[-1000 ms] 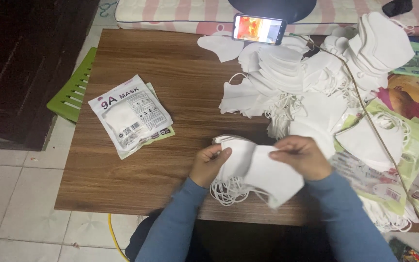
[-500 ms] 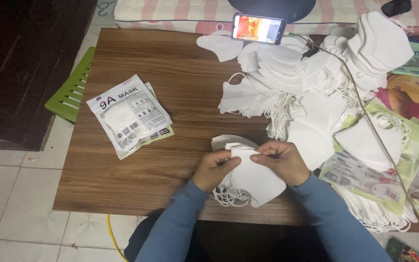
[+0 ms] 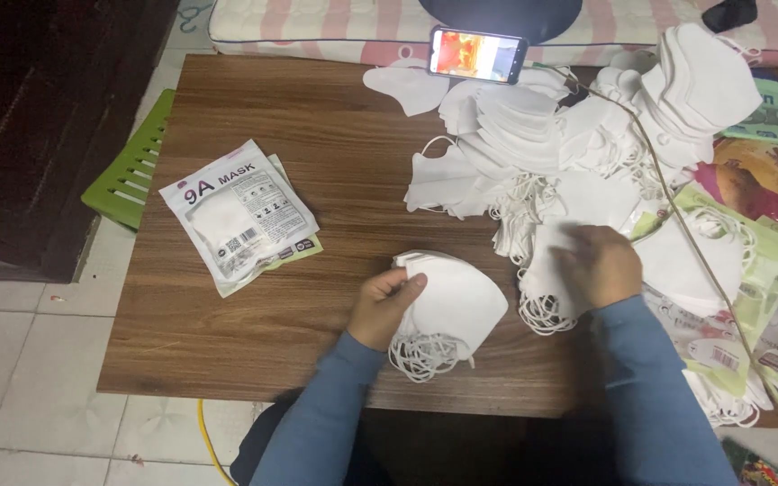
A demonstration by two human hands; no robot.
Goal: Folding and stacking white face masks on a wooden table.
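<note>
Two hands at work over wooden table point(image 3: 254, 117). Left hand point(image 3: 387, 306) pinches small stack of folded white masks point(image 3: 452, 301) at its folded edge, thumb on top, near front edge of table; ear loops hang loose below. Right hand point(image 3: 598, 265) rests flat, fingers spread, on loose mask pile point(image 3: 551, 171) to the right; blurred, can't tell if it grips any. Masks look light, soft, floppy, likely to slide apart; best held at the stiffer fold, not by loops, which tangle. Sealed mask packets point(image 3: 238, 216) lie at left w/ masks inside. Empty-looking pouches point(image 3: 767, 297) at right, contents unclear. Phone point(image 3: 477, 54) at far edge.
</note>
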